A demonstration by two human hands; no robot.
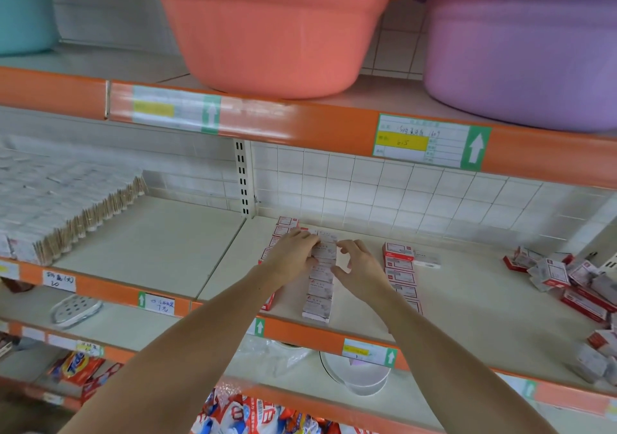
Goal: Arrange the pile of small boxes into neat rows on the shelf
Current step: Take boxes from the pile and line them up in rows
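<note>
Box row [320, 286] between both hands' fingers [309, 241].

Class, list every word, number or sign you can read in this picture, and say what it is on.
"6.5": yellow patch of the price tag under the purple tub.
"20": handwritten white label, left shelf edge.
White up-arrows: green tag ends.
Small boxes, soap packets: too blurred to read.

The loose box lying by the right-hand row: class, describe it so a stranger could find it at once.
Start at the purple tub on the top shelf and drop to the cream shelf below. Right of the person's right hand runs a right-hand row of red-and-white boxes. The loose box lies beside that row's far end, the only one outside a row or the pile.
</note>
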